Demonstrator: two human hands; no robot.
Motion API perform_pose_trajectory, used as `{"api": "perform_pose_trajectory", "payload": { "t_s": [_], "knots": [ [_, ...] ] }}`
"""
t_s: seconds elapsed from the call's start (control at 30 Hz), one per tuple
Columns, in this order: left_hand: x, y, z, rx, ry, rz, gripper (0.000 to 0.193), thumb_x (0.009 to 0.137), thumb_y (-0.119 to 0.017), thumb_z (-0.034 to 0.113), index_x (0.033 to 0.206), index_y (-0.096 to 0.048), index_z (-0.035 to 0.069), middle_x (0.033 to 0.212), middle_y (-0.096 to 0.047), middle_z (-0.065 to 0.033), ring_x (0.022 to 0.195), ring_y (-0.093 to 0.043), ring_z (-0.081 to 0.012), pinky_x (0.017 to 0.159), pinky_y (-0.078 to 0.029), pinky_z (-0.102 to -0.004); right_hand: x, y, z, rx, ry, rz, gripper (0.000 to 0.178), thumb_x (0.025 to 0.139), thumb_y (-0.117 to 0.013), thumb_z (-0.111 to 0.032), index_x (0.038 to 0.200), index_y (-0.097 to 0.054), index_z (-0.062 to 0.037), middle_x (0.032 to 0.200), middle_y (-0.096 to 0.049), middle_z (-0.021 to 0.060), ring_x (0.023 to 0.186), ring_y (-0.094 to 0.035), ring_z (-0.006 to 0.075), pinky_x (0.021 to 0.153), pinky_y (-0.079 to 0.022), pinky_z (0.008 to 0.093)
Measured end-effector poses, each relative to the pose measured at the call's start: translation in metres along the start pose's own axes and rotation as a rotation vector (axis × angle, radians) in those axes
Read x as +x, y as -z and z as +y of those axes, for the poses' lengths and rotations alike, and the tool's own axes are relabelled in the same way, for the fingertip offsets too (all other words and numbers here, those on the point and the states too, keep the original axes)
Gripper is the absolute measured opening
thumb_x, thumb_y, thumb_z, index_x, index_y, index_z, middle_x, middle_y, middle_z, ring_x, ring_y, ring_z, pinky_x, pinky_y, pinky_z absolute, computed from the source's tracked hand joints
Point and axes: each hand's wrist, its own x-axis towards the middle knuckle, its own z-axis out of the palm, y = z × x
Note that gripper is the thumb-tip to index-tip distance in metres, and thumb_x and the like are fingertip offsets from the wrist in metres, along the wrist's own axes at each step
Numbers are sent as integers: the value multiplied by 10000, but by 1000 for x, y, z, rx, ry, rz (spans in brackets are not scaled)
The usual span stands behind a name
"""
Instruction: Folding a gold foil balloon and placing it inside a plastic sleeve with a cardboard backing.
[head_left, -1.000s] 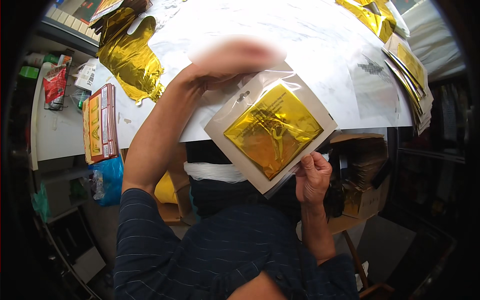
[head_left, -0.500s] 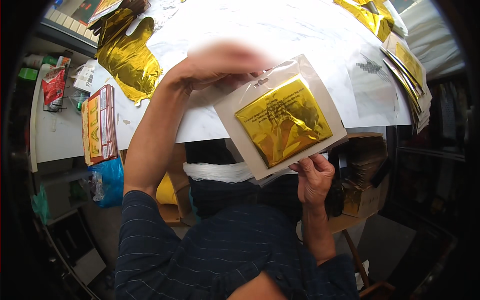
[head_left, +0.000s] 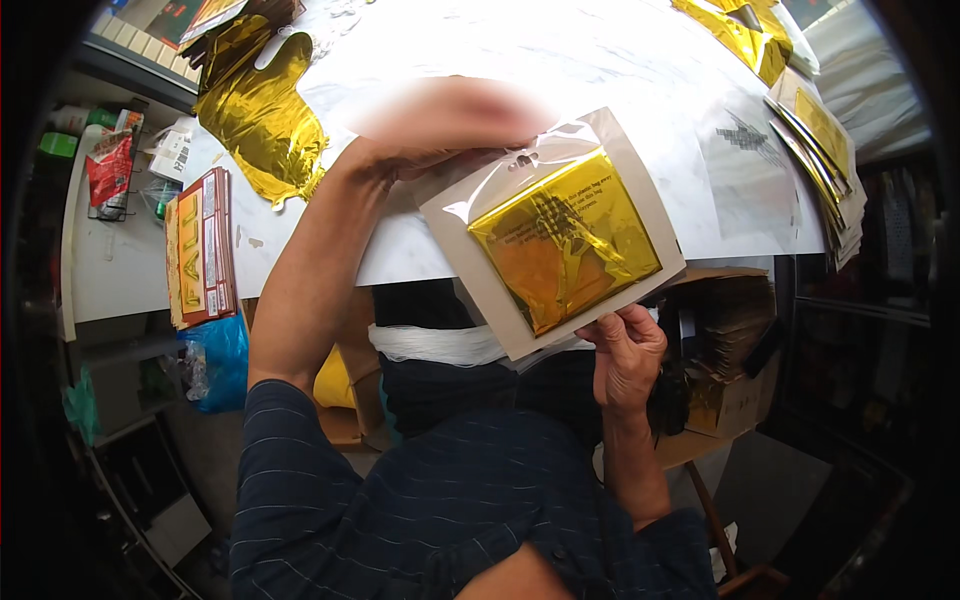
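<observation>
In front of me a clear plastic packet (head_left: 610, 297) holds a square of folded gold foil (head_left: 570, 260) against a beige card. It is tilted, with a hang hole at its upper edge and small dark print over the foil. My right hand (head_left: 625, 350) pinches its lower edge between thumb and fingers. Across the top edge reaches my left hand (head_left: 450, 125), bent at the wrist, its fingers curled against the packet near the hang hole. That hand is blurred and its fingertips are mostly hidden.
A flat gold foil balloon (head_left: 265, 125) lies on the white marbled table (head_left: 400, 250). Printed cards (head_left: 198, 250) are stacked at its left edge. More packets (head_left: 820, 160) and gold foil (head_left: 745, 35) lie at the right, beside a clear bag (head_left: 745, 170). A brown box (head_left: 730, 340) stands below.
The packet has shifted slightly left and its glare has changed, with the foil's creases looking different. My left hand has moved a little left along the top edge. The right hand keeps its pinch.
</observation>
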Motion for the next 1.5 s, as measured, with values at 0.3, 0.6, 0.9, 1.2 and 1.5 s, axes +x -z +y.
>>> {"api": "perform_pose_trajectory", "payload": {
  "t_s": [0.3,0.6,0.9,1.2,1.5],
  "knots": [
    [3,-4,-3,113,-63,70,279,1010,-713,225,1129,-761,-23,985,-769,-81,898,-691,-96,826,-566,-255,2,0,5,16,1,19,139,954,-731,5,1074,-690,61,975,-752,159,809,-762,219,781,-665,347],
    [-1,1,3,76,67,-31,389,1002,-731,272,1245,-719,-32,1040,-763,-82,831,-693,-79,768,-571,-208,1,-1,4,34,23,18,118,949,-731,18,1051,-686,54,958,-746,150,821,-757,215,775,-667,355],
    [-8,8,-2,-97,-15,-122,400,962,-758,203,1247,-703,-71,1073,-760,-114,944,-713,-115,873,-589,-239,0,-5,9,62,45,44,98,945,-738,16,1005,-662,27,931,-739,136,788,-746,201,773,-663,362],
    [-5,-1,2,105,40,132,153,977,-746,151,1024,-744,5,886,-715,0,765,-636,-56,720,-532,-214,2,-8,6,14,-60,-5,97,957,-733,0,1017,-665,34,917,-750,140,817,-756,203,798,-657,346],
    [-2,-8,9,145,72,92,167,1002,-725,206,1028,-709,42,879,-675,39,754,-582,-24,704,-490,-192,-2,-11,1,-57,-87,-59,213,961,-739,-23,1160,-712,49,969,-766,100,846,-749,176,822,-639,323]
  ]
}}
